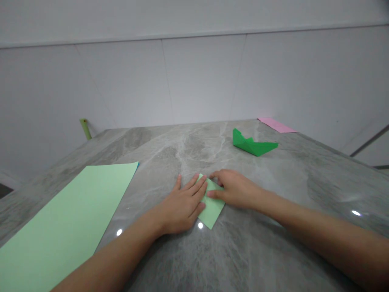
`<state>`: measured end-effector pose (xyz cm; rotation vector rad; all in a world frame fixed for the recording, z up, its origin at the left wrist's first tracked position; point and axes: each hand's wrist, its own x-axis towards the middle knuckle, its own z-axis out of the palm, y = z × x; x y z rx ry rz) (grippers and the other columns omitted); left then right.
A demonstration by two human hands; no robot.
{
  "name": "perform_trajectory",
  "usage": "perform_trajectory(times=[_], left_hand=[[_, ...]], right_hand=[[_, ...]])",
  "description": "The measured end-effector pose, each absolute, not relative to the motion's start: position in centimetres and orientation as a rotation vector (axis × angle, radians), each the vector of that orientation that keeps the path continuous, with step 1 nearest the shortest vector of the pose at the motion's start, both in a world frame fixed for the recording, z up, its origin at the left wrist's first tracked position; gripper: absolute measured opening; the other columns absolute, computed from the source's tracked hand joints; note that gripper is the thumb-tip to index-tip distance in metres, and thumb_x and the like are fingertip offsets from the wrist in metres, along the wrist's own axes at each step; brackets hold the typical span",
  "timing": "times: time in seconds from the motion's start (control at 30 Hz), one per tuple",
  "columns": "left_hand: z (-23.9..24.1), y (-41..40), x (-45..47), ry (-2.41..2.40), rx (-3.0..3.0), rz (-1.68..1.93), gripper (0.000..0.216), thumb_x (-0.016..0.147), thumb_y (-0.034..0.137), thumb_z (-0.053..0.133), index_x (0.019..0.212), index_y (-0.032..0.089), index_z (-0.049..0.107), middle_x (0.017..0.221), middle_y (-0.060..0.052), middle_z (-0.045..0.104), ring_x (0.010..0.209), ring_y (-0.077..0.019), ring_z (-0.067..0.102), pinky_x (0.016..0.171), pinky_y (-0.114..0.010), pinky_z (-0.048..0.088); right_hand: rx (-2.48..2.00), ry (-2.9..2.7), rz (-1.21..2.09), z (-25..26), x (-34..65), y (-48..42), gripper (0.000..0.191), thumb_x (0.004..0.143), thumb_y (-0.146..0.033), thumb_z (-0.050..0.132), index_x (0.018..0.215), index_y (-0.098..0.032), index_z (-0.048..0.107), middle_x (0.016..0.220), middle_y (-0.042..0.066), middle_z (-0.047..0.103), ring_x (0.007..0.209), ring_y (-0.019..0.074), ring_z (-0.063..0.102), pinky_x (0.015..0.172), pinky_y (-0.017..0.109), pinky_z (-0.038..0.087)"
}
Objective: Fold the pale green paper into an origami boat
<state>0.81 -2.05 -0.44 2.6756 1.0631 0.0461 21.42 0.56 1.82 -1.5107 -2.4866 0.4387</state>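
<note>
A small piece of folded light green paper (213,207) lies on the grey marbled table in front of me, one corner pointing towards me. My left hand (186,205) rests flat across its left side, fingers stretched out and the thumb apart, covering part of it. From the right, my right hand (234,188) grips the paper's right corner, with the thumb on top and the other fingers curled at the edge. The fingertips under that corner are hidden.
Larger light green sheets (69,215) lie on the left, a bit of blue showing at one corner. A folded green paper boat (254,145) stands behind my right hand. Pink paper (277,125) lies at the table's (170,150) far right edge by the white wall.
</note>
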Motion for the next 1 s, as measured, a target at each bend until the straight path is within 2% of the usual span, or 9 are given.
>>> perform_trajectory(times=[0.13,0.2,0.37,0.53,0.67,0.77,0.83,0.93,1.0], left_hand=[[-0.8,-1.5,0.3,1.332,2.564,0.147,0.079,0.089,0.056,0.04,0.15,0.014,0.012,0.157,-0.016,0.007,0.145,-0.0329,0.0,0.111,-0.063,0.006],[-0.9,-1.0,-0.2,1.474,2.493,0.216,0.087,0.083,0.063,0.047,0.149,0.014,0.019,0.156,-0.019,0.011,0.144,-0.0363,0.004,0.109,-0.065,0.007],[-1.1,0.0,-1.2,1.446,2.398,0.343,0.067,0.08,0.06,0.056,0.134,0.022,0.046,0.153,-0.016,0.027,0.143,-0.0388,0.013,0.105,-0.072,0.007],[-1.2,0.0,-1.1,1.381,2.27,0.517,0.051,0.076,0.045,0.067,0.118,0.023,0.048,0.145,-0.013,0.042,0.14,-0.0359,0.024,0.106,-0.071,0.005],[-1.3,0.1,-1.1,1.348,2.227,0.613,0.04,0.075,0.043,0.068,0.104,0.024,0.047,0.137,-0.01,0.051,0.135,-0.0345,0.034,0.107,-0.07,0.004],[-1.3,0.2,-1.1,1.311,2.205,0.643,0.031,0.077,0.039,0.065,0.095,0.024,0.045,0.132,-0.008,0.055,0.136,-0.0336,0.034,0.108,-0.069,0.005],[-1.2,0.2,-1.1,1.3,2.2,0.643,0.025,0.078,0.035,0.062,0.093,0.025,0.045,0.132,-0.008,0.055,0.137,-0.0324,0.032,0.108,-0.069,0.006],[-1.1,0.1,-1.2,1.284,2.207,0.649,0.016,0.081,0.032,0.058,0.09,0.024,0.048,0.133,-0.007,0.055,0.137,-0.0311,0.033,0.109,-0.067,0.006],[-1.1,0.1,-1.2,1.268,2.195,0.689,0.013,0.081,0.032,0.059,0.086,0.024,0.05,0.13,-0.007,0.058,0.134,-0.0308,0.037,0.11,-0.065,0.006]], right_hand=[[-1.568,-2.341,0.386,0.5,20.5,0.2,0.039,0.073,-0.038,0.071,0.104,-0.014,0.065,0.092,0.012,0.067,0.083,0.0276,0.063,0.072,0.038,0.046],[-1.577,-2.297,0.447,0.2,20.5,0.3,0.04,0.071,-0.038,0.073,0.103,-0.015,0.065,0.093,0.011,0.067,0.082,0.0265,0.062,0.071,0.037,0.046],[-1.547,-2.208,0.486,0.2,20.3,0.4,0.04,0.068,-0.031,0.077,0.104,-0.016,0.065,0.091,0.007,0.065,0.083,0.0229,0.06,0.072,0.034,0.044],[-1.38,-2.184,0.439,-0.4,20.1,0.3,0.033,0.069,-0.022,0.075,0.099,-0.017,0.062,0.088,0.004,0.061,0.081,0.0191,0.057,0.073,0.032,0.044],[-1.279,-2.124,0.519,-0.8,20.0,0.3,0.044,0.069,-0.024,0.075,0.11,-0.019,0.06,0.09,0.003,0.06,0.083,0.0188,0.056,0.074,0.033,0.045],[-1.25,-2.049,0.508,-0.9,20.0,0.4,0.056,0.071,-0.028,0.075,0.122,-0.019,0.055,0.097,0.005,0.059,0.088,0.0204,0.056,0.077,0.034,0.046],[-1.222,-2.039,0.505,-0.8,20.0,0.5,0.048,0.074,-0.028,0.072,0.119,-0.02,0.058,0.097,0.005,0.059,0.089,0.0202,0.056,0.078,0.034,0.045],[-1.183,-2.094,0.541,-0.7,20.0,0.6,0.015,0.077,-0.026,0.069,0.091,-0.02,0.068,0.084,0.003,0.06,0.081,0.0182,0.056,0.074,0.032,0.044],[-1.182,-2.097,0.554,-0.7,20.1,0.7,0.006,0.078,-0.025,0.068,0.077,-0.019,0.066,0.076,0.001,0.06,0.076,0.0172,0.055,0.07,0.031,0.043]])
